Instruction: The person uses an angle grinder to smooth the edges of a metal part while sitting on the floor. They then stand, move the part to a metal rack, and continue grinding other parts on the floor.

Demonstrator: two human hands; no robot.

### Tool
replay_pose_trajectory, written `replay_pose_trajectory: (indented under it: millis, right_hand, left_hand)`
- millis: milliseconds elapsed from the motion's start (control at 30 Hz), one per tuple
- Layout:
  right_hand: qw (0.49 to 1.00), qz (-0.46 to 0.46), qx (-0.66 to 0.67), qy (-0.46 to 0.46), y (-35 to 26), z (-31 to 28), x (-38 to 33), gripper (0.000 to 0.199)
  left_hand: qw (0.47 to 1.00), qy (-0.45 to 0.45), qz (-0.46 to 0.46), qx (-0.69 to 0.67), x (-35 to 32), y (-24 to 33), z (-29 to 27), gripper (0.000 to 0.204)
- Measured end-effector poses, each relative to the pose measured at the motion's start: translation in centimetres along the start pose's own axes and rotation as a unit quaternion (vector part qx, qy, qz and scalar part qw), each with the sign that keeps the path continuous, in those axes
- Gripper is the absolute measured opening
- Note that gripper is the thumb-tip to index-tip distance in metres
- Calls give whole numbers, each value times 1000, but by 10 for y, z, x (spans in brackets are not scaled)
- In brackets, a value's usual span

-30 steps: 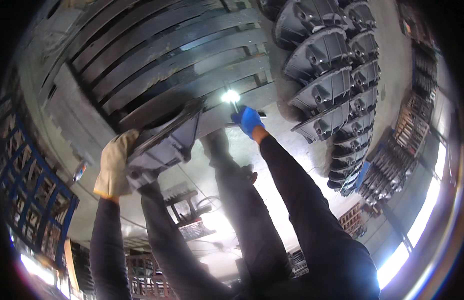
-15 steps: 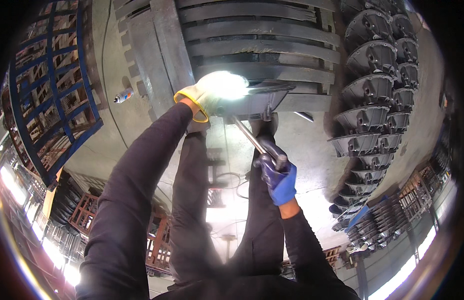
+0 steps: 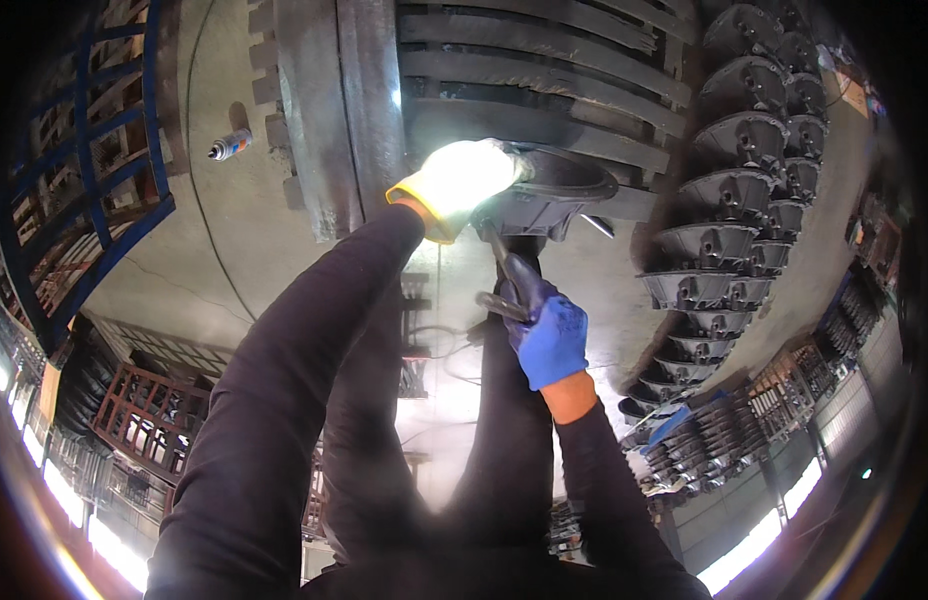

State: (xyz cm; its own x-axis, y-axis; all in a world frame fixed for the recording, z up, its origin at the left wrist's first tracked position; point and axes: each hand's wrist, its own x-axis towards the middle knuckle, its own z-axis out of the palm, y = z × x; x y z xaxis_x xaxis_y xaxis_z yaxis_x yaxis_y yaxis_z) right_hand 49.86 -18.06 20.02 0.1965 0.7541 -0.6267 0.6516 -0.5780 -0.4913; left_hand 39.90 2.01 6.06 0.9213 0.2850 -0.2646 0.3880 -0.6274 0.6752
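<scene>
A dark grey bell-shaped metal housing (image 3: 544,213) is tilted at the near edge of the slatted pallet, part of its round rim and hollow showing. My left hand (image 3: 459,185), in a white glove with a yellow cuff, grips the housing's left side; glare washes out most of its fingers. Just below, my right hand (image 3: 549,335), in a blue glove with dark-coated fingers, is closed around a rod-like metal tool (image 3: 498,244) with a dark side handle. The tool's upper end meets the housing's underside near my left hand; its exact tip is hidden.
Dark pallet slats (image 3: 534,75) lie ahead, beside a wide grey beam (image 3: 369,100). Nested housings (image 3: 724,205) stand in rows on the right. A spray can (image 3: 231,145) lies on the floor at left, near a blue metal rack (image 3: 96,130) and a cable (image 3: 200,190).
The housing has tipped, so its round rim and hollow now show. My right hand has come up and left, closer to the housing, and less of the tool's shaft is visible. The view has shifted.
</scene>
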Motion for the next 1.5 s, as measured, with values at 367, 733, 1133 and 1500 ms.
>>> replay_pose_trajectory:
  millis: [367,733,1133,1500]
  right_hand:
    - [955,-131,-211,-160,-26,-56,31,44]
    - [965,-94,-120,-211,-14,-41,35,23]
    - [962,-67,-116,-238,-11,-30,40,19]
    - [893,-244,-304,-225,4,17,97,13]
  left_hand:
    - [998,-3,26,-50,1,-19,25,25]
    - [994,73,20,-80,-2,-28,55,31]
    - [998,-43,3,-35,-7,-7,30,34]
    - [916,25,-17,-400,-26,-21,51,43]
